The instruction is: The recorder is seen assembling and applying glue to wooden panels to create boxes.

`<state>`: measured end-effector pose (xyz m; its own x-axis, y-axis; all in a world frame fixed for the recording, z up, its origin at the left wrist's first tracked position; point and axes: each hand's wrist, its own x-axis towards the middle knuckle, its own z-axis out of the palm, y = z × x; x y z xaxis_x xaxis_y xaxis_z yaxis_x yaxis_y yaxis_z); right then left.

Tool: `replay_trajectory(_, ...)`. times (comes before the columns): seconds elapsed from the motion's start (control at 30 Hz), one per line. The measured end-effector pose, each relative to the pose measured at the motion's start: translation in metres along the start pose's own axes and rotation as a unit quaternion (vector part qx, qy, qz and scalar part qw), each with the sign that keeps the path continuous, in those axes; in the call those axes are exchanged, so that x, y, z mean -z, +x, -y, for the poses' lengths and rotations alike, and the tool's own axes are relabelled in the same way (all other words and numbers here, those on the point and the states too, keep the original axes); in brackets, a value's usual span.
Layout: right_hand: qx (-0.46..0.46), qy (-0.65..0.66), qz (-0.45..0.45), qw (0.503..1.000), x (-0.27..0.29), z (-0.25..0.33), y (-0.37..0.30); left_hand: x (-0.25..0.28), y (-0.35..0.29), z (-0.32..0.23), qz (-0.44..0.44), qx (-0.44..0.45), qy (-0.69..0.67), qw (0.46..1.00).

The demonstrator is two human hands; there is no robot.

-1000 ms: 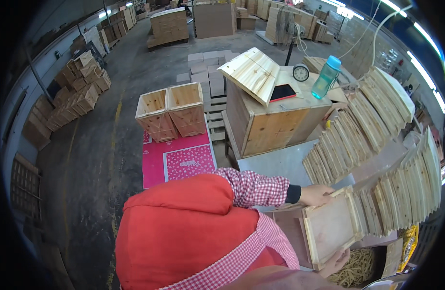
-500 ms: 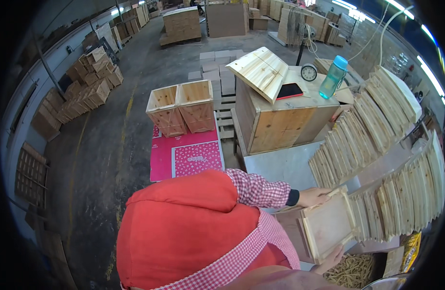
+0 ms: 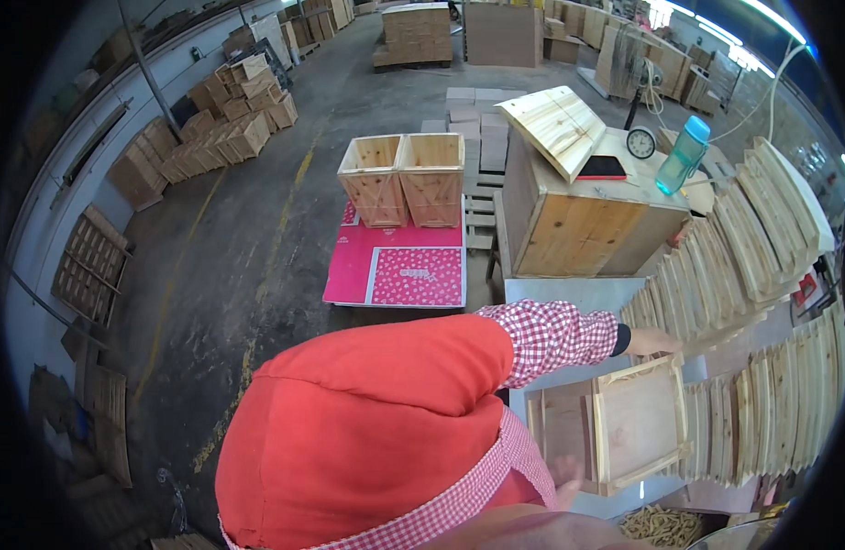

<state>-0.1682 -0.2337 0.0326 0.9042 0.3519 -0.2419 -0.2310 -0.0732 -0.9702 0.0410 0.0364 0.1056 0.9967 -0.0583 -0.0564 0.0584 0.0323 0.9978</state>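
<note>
A tapering wooden box (image 3: 569, 423) lies on its side on the pale worktop, its framed wide end (image 3: 638, 423) toward the right. My left hand (image 3: 654, 343) is just past the far corner of that frame, at the near end of a curved row of wooden panels (image 3: 716, 266). Its fingertips are partly hidden, so I cannot tell whether they grip anything. My right hand (image 3: 567, 472) is beside the box's near side, low in the view. Its fingers look loosely apart and hold nothing I can see.
A second row of panels (image 3: 762, 412) stands right of the box. A container of wood strips (image 3: 662, 524) sits below. Behind are a wooden cabinet (image 3: 578, 234) with a clock (image 3: 640, 142), phone (image 3: 602, 168) and bottle (image 3: 684, 156). Two finished boxes (image 3: 402, 183) stand on pink sheeting (image 3: 395, 266).
My left hand has left the box's frame and moved to the panel row. My right hand has come off the frame's near corner to the box's side. The whole view has shifted.
</note>
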Motion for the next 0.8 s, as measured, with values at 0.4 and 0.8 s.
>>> replay_trajectory(0.4, 0.149, -0.005, -0.290, 0.945, 0.043, 0.065, 0.037, 0.009, -0.099, -0.001, -0.029, 0.012, 0.222, 0.974)
replay_trajectory(0.8, 0.119, -0.074, -0.173, 0.975, 0.068, 0.107, 0.030, -0.024, -0.057, 0.014, 0.073, -0.101, 0.240, 0.963)
